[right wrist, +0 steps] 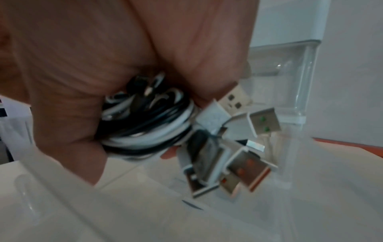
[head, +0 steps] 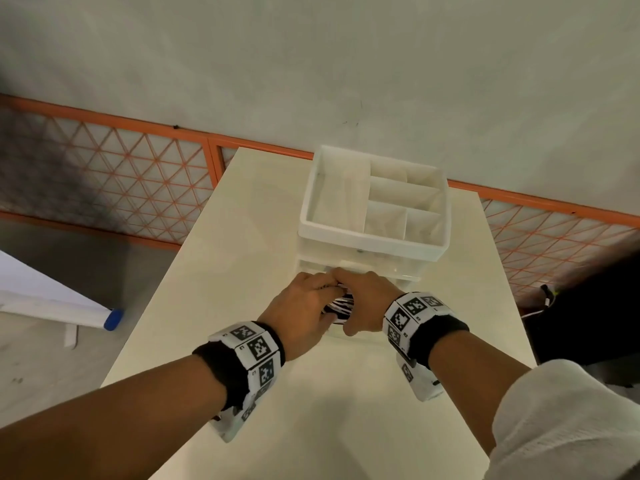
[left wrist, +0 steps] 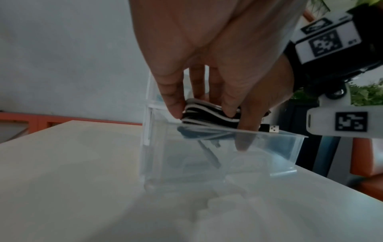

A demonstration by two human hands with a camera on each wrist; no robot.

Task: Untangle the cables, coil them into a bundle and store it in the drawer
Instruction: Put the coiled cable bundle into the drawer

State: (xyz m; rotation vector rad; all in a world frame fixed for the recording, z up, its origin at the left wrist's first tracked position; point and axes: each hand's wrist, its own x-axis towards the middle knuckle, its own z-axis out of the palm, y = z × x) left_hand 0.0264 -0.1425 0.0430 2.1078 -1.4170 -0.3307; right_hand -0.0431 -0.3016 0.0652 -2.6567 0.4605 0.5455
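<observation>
Storing step in hand. Both hands meet over the open clear drawer, pulled out from the base of the white organiser on the table. The left hand and right hand together clasp the cable bundle, black and white turns coiled tight. From the left wrist view, the left fingers are curled down onto the coil's near side, thumb and fingers pinching it, and the bundle sits just at the drawer's rim, its lower turns already below the front wall. From the right wrist view, the right hand is wrapped round the coil, which is pressed into the palm, and a cluster of USB plugs hangs loose beneath the fingers, inside the drawer. One black plug pokes out past the fingertips, over the rim. My judgement: untangling and coiling are done; the bundle is not yet released. Next move calls for lowering it to the drawer floor, tucking in the stray plugs, letting go without the coil springing open, then pushing the drawer closed. Risk: a plug catching the rim.
</observation>
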